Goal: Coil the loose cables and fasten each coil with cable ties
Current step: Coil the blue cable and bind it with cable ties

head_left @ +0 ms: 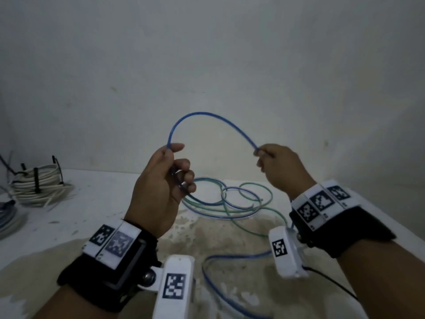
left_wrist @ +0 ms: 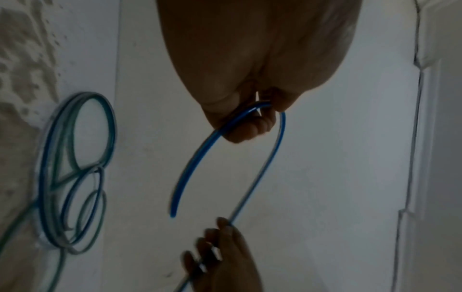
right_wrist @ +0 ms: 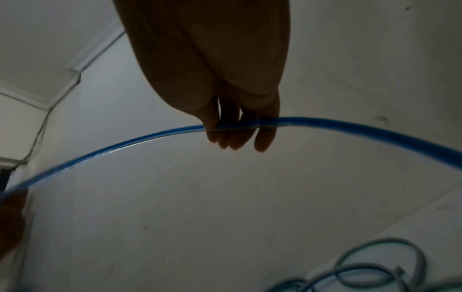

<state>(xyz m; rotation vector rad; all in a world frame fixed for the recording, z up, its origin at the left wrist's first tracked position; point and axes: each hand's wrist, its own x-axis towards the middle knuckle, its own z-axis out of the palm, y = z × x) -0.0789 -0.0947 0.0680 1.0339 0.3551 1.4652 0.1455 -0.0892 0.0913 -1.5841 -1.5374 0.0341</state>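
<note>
**Blue cable held in an arch between two hands, above a white table**

Item 1, blue cable (head_left: 208, 117): one. It rises in an arch between both hands, held in the air above the table (head_left: 96, 203). From the right hand it drops and trails across the table's near edge.

Item 2, left hand (head_left: 164, 180): thumb and curled fingers grip the blue cable. The left wrist view alone shows the cable's free cut end (left_wrist: 173, 214) hanging loose below the fingers (left_wrist: 252, 128); the head view hides that end behind the hand.

Item 3, right hand (head_left: 279, 168): fingertips pinch the cable at the other foot of the arch. The right wrist view shows the cable crossing over four fingers (right_wrist: 235, 136); only the head view shows the thumb side.

Item 4, loose cable loops (head_left: 230, 200): blue and green strands tangled flat on the table beyond the hands; the number of separate cables cannot be told.

Item 5, white cable coil (head_left: 38, 187): one, at the table's far left, bound by black cable ties (head_left: 36, 183); at least three show. Seen in the head view only.

Item 6, wrist bands with square markers: two, one per wrist.
</note>
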